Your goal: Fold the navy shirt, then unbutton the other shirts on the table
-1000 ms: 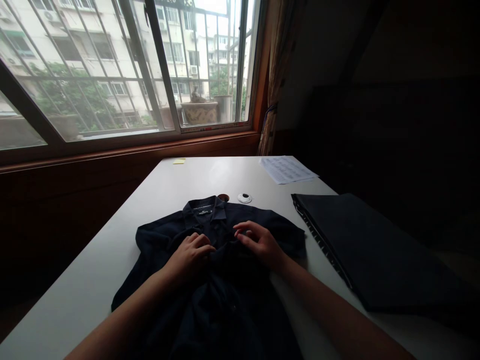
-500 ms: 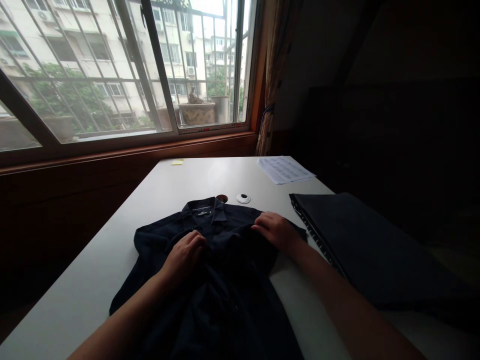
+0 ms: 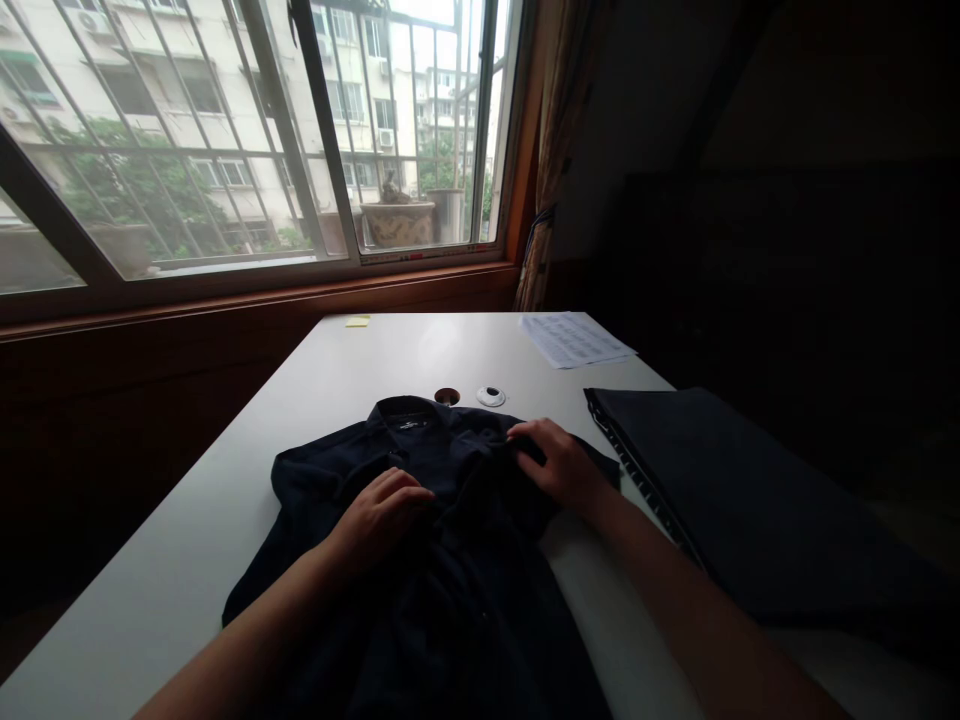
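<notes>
A dark navy collared shirt (image 3: 330, 500) lies front side up on the white table, its collar at the far end and its lower part running toward me. My left hand (image 3: 386, 510) rests on the middle of the chest with its fingers curled into the cloth; the fingertips are partly hidden. Near the shoulder on the right, my right hand (image 3: 556, 465) pinches the shirt's front panel between thumb and fingers. The cloth there is bunched, and the neck opening shows a label (image 3: 412, 425).
Folded dark cloth (image 3: 735, 480) with a striped edge lies on the table (image 3: 247, 430) at the right. Printed sheets (image 3: 577, 340) and a yellow sticky note (image 3: 358, 322) are at the far end. A round hole (image 3: 447, 397) and its white cover (image 3: 491, 397) sit beyond the collar.
My left hand has shifted slightly right across the chest. The right-hand front panel and collar side have been lifted and bunched by my right hand, so the collar flap no longer lies flat.
</notes>
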The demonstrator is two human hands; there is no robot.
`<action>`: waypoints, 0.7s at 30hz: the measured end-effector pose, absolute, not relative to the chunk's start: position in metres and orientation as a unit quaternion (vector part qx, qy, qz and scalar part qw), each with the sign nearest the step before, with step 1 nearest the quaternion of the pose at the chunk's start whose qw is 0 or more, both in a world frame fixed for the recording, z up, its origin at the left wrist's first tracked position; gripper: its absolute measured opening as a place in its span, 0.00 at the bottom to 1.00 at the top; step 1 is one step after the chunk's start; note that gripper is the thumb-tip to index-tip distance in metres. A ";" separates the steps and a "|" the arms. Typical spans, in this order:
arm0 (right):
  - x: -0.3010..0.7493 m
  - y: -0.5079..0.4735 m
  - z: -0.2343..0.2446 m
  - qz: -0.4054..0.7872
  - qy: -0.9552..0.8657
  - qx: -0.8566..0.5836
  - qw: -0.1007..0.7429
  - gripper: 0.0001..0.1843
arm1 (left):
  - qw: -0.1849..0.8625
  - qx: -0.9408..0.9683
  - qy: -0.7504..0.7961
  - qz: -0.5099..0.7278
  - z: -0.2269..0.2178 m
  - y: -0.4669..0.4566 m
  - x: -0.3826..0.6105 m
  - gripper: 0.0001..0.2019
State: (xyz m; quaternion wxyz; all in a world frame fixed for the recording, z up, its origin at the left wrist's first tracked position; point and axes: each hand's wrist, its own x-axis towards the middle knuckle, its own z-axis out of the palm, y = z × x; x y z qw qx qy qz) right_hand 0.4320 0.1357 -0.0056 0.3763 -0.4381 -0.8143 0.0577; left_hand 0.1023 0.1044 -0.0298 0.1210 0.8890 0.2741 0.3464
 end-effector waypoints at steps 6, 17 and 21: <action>0.403 0.127 -0.027 0.076 -0.872 -0.377 0.303 0.18 | 0.028 0.957 0.247 0.149 -0.017 0.090 0.114 0.32; 0.404 0.128 -0.024 0.129 -0.811 -0.418 0.388 0.18 | 0.050 0.956 0.261 0.122 -0.015 0.091 0.122 0.10; 0.414 0.135 -0.027 0.095 -0.813 -0.448 0.358 0.19 | 0.098 0.939 0.281 0.173 -0.012 0.091 0.116 0.10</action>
